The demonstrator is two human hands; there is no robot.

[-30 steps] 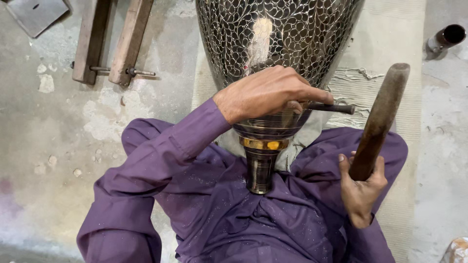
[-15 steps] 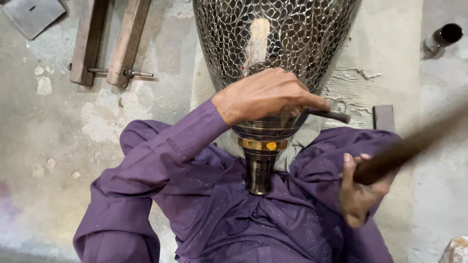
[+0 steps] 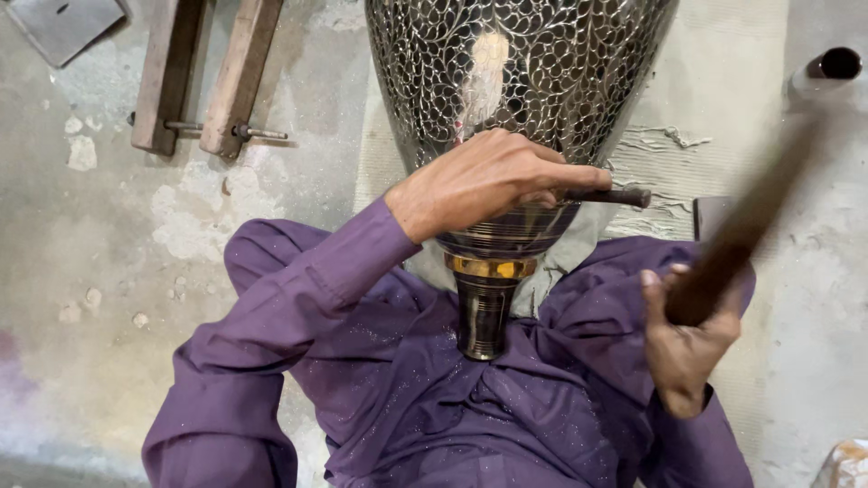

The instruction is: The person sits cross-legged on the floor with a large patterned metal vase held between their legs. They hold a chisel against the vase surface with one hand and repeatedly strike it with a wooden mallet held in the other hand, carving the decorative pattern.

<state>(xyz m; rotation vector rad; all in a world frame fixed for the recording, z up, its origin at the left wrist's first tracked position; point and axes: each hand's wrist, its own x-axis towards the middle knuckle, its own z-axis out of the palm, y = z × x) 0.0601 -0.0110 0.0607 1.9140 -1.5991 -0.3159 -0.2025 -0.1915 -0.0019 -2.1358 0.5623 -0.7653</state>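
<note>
A large dark metal vase point(image 3: 515, 72), engraved all over with a leaf pattern, lies with its narrow neck and brass ring point(image 3: 488, 267) pointing into my lap. My left hand point(image 3: 493, 181) rests on the vase's lower body and grips a thin dark metal chisel point(image 3: 610, 195) that points right, its tip hidden under my fingers. My right hand point(image 3: 683, 348) grips a brown wooden mallet point(image 3: 750, 217), blurred by motion and angled up to the right, clear of the chisel. Purple sleeves and robe cover my arms and lap.
Two wooden bars point(image 3: 208, 72) joined by a metal bolt lie on the concrete floor at upper left, with a grey metal plate point(image 3: 59, 23) beside them. A dark tube point(image 3: 827, 68) lies at upper right. A pale cloth point(image 3: 669, 154) lies under the vase.
The mallet swung down from upright to nearly level, then rose partway back. My left hand with the chisel stayed put on the vase.
</note>
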